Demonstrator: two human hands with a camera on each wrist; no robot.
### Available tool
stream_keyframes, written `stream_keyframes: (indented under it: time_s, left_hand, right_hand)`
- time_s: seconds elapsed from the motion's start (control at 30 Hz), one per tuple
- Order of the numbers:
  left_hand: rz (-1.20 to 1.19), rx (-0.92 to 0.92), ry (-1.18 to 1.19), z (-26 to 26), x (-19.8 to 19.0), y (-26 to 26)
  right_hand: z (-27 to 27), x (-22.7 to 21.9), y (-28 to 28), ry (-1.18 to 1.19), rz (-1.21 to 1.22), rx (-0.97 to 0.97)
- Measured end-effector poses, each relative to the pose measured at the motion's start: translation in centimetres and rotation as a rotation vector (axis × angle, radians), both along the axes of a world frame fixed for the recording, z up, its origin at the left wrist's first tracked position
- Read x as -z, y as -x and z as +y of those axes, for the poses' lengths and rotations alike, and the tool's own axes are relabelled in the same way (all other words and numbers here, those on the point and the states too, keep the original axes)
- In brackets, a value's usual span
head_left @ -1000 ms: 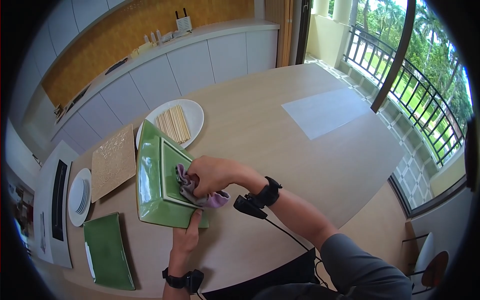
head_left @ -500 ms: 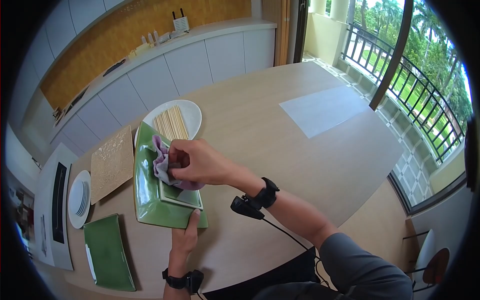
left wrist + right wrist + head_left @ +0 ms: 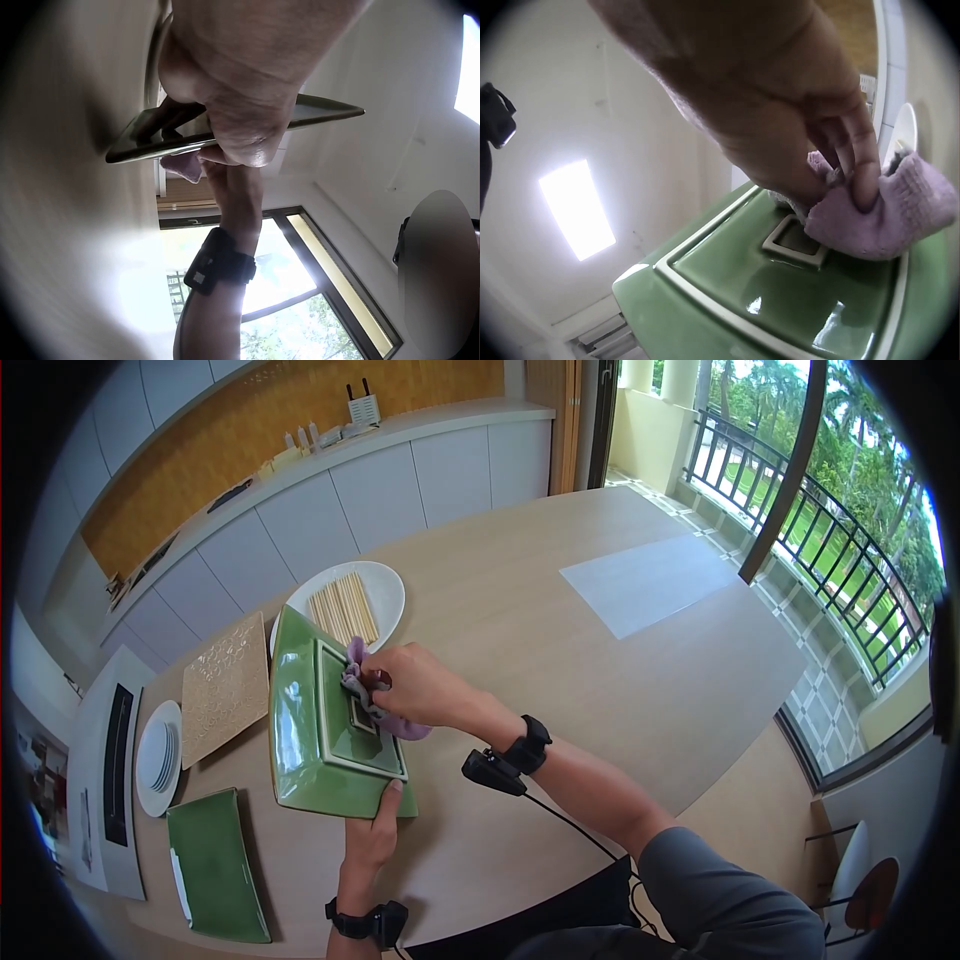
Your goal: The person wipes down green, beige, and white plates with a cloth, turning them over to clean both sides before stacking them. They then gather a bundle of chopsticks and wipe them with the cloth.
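Note:
A green rectangular plate [image 3: 297, 770] is held tilted above the table, its underside with a raised pale foot ring turned up. My left hand [image 3: 372, 840] grips its near edge, thumb on the underside. With bent fingers my right hand [image 3: 420, 688] holds a crumpled purple-grey cloth [image 3: 408, 729] against that underside. In the right wrist view the cloth [image 3: 877, 225] lies beside a small raised rectangle within the ring. From the left wrist view, the plate [image 3: 330, 110] is seen nearly edge-on, and the left hand's palm [image 3: 247, 67] covers part of it.
A white oval plate [image 3: 392, 595] bearing a row of chopsticks [image 3: 343, 610] is just beyond the held plate. On the left are a tan patterned board [image 3: 228, 685], stacked white plates [image 3: 157, 755] and another green plate [image 3: 215, 865]. A translucent sheet [image 3: 650, 585] lies at the far right.
The right hand with the cloth has moved from the lower middle of the plate's underside up to its upper left edge, then back right and slightly down. The left hand keeps its grip.

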State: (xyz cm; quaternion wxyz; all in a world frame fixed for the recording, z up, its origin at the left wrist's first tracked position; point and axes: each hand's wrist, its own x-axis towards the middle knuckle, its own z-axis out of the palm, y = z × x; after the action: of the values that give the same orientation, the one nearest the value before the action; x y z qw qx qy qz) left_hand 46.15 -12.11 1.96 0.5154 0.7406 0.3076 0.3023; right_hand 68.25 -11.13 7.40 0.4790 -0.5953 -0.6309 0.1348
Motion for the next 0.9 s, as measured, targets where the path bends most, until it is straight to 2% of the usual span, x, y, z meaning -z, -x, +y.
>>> stream_keyframes:
  time_s: [0.07, 0.13, 0.33, 0.4, 0.47, 0.53, 0.6, 0.67, 0.8, 0.83, 0.9]
  left_hand:
    - [-0.026, -0.026, 0.007, -0.1, 0.0, -0.1]
    - [-0.031, -0.023, 0.003, -0.1, 0.2, 0.0]
    - [-0.008, 0.007, -0.014, 0.3, 0.3, 0.2]
    - [0.011, 0.023, -0.042, 0.5, 0.6, 0.1]
    - [-0.085, 0.002, 0.02, 0.5, 1.0, -0.2]
    - [-0.094, -0.021, -0.048, 0.3, 1.4, -0.4]
    - [-0.069, 0.013, -0.093, 0.1, 0.5, -0.3]
    - [0.023, 0.046, -0.011, 0.0, -0.3, 0.0]
    - [0.054, 0.019, 0.101, 0.2, -0.7, 0.0]
    - [0.082, 0.054, 0.133, 0.3, -0.8, 0.1]
    - [0.104, 0.087, 0.162, 0.3, -0.7, 0.2]
  right_hand:
    - [-0.5, -0.8, 0.0, -0.01, -0.041, -0.025]
    - [-1.3, -2.0, -0.2, 0.401, 0.109, -0.134]
    - [-2.0, -2.8, -0.4, 0.582, 0.038, -0.335]
    - [-2.4, -3.4, -0.3, 0.578, 0.035, -0.381]
    - [-3.0, -4.0, -0.4, 0.574, 0.033, -0.433]
    - [-3.2, -4.8, -0.1, 0.44, 0.183, -0.583]
    - [-3.8, -6.1, 0.2, 0.404, 0.25, -0.541]
    - [-4.0, -6.8, 0.6, 0.295, 0.154, -0.409]
    - [-3.1, -5.9, 1.4, 0.138, 0.147, -0.193]
    - [-2.7, -5.6, 1.5, 0.135, 0.15, -0.225]
    - [-2.0, -4.8, 1.4, 0.021, 0.135, -0.126]
